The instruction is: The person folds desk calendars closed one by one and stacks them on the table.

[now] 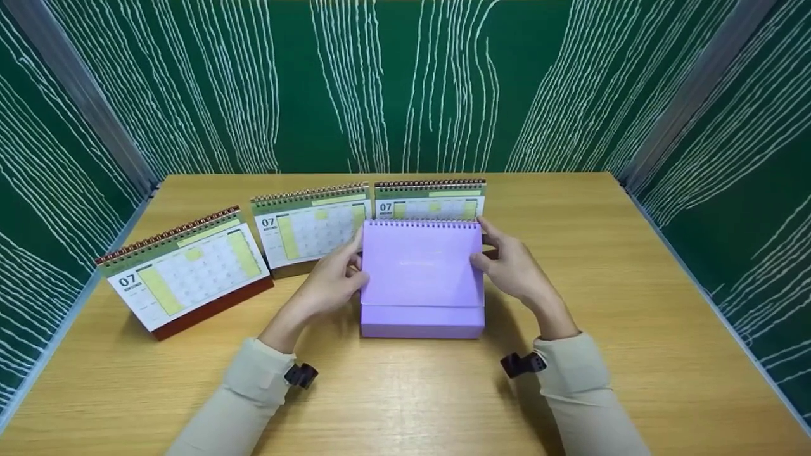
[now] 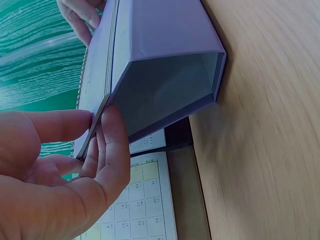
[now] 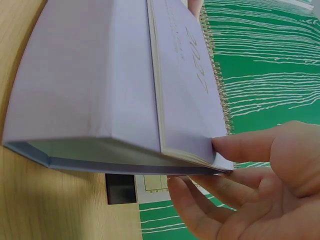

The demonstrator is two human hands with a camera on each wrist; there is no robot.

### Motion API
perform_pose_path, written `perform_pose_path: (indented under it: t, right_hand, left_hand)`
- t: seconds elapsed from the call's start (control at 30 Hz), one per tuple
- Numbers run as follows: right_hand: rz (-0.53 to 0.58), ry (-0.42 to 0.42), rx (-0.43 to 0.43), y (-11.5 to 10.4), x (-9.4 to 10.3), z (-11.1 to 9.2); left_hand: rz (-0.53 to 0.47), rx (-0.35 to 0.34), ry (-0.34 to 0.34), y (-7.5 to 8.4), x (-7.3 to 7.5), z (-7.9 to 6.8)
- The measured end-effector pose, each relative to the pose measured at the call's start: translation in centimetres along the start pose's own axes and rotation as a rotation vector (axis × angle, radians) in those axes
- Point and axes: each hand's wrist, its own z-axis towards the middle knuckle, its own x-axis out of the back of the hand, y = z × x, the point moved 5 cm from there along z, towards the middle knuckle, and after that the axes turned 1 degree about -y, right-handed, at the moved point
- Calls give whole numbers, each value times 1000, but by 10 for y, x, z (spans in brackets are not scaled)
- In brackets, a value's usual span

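Observation:
A purple desk calendar (image 1: 421, 266) with a spiral binding along its top stands on the table in front of me, its plain cover facing me. My left hand (image 1: 332, 278) grips its left edge, thumb on the front and fingers behind. On the opposite edge my right hand (image 1: 513, 263) pinches it the same way. In the right wrist view the cover (image 3: 185, 75) carries gold "2021" lettering. The left wrist view looks into the hollow triangular stand (image 2: 170, 90) from its open side.
Behind and left stand three more spiral desk calendars showing month 07: one with a red base (image 1: 190, 272), a middle one (image 1: 313, 225), and one partly hidden behind the purple calendar (image 1: 431, 199). Green panels with white lines (image 1: 405, 82) surround the wooden table (image 1: 405, 399).

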Motion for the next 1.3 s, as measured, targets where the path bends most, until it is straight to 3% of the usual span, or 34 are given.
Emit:
perform_pose_path:
  t: [0.23, 0.37, 0.63, 1.3]
  right_hand:
    - [18, -36, 32, 0, -1, 1]
    - [30, -71, 31, 1, -3, 1]
    - [56, -112, 43, 1, -6, 2]
    - [-133, -108, 37, 11, -12, 4]
  left_hand:
    - [34, -21, 11, -3, 2, 3]
    - [38, 15, 14, -6, 4, 3]
    - [9, 12, -26, -7, 1, 5]
    - [-11, 84, -33, -18, -8, 5]
